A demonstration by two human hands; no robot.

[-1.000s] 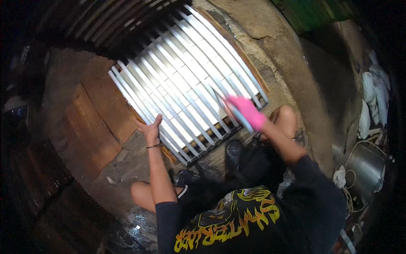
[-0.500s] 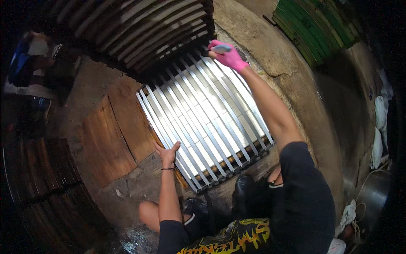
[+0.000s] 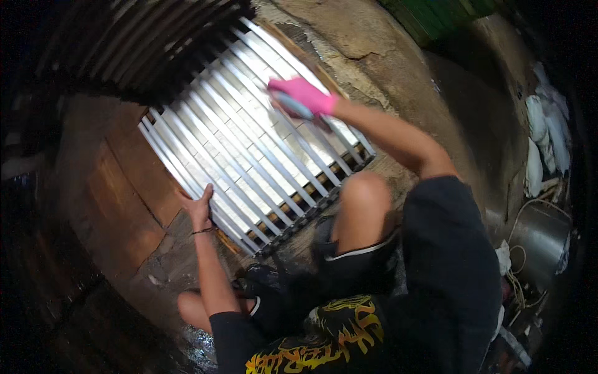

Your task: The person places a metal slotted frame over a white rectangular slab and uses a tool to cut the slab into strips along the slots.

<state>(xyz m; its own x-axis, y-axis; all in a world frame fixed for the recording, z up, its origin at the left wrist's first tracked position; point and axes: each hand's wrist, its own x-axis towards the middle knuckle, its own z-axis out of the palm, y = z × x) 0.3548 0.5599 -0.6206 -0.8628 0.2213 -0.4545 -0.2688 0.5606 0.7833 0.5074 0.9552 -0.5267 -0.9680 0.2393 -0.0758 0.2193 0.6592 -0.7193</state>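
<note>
Low in front of me lies a rack of parallel silvery metal bars (image 3: pixel 232 138), over a white surface crossed by thin seam lines. My left hand (image 3: pixel 198 209), bare with a dark band at the wrist, grips the rack's left edge, thumb on top and fingers along the side. A pink glove covers my right hand (image 3: pixel 308 98), which is closed round a tool with a blue-grey handle (image 3: pixel 293 105) over the rack's right-hand bars. Motion blurs this hand, and the tool's working end cannot be made out.
Dark slatted stacks (image 3: pixel 124 43) stand beyond the rack at the far left. Brown boards (image 3: pixel 128 181) lie on the floor to the left. A rough stone ledge (image 3: pixel 355 56) runs along the right. Farther right are a metal pot (image 3: pixel 541 240) and white bags (image 3: pixel 542 137).
My right hand has come nearer along the bars from the rack's far end. The view has shifted, and my right knee now shows. My left hand stays on the rack's edge.
</note>
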